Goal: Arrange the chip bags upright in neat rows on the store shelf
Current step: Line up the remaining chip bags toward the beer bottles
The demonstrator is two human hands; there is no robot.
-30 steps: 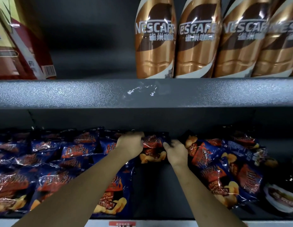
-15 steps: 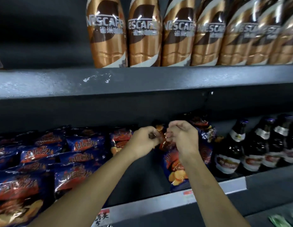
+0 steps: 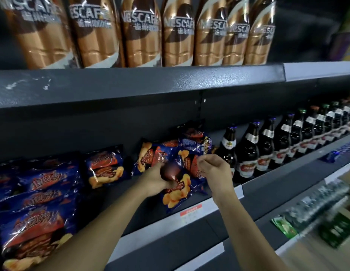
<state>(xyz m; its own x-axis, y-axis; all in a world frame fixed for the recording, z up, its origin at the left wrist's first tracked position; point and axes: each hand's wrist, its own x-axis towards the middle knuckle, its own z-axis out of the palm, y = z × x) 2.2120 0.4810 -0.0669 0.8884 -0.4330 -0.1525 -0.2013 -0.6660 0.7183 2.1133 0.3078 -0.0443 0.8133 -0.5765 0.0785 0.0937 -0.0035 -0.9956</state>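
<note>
Blue and red chip bags fill the middle shelf. Several lie stacked at the left, and one bag stands alone behind them. A loose pile of bags leans against the back at centre. My left hand grips the left side of the front chip bag of that pile. My right hand pinches the same bag's upper right edge with closed fingers. The bag tilts toward the shelf's front lip.
Dark beer bottles stand in a row just right of the pile, close to my right hand. Tall copper Nescafe bottles line the shelf above. Green packs and boxes sit on the lower shelf at right.
The view has swung further right, showing more beer bottles. Both hands moved from the gap between the groups to the right-hand pile and now hold its front bag lower down.
</note>
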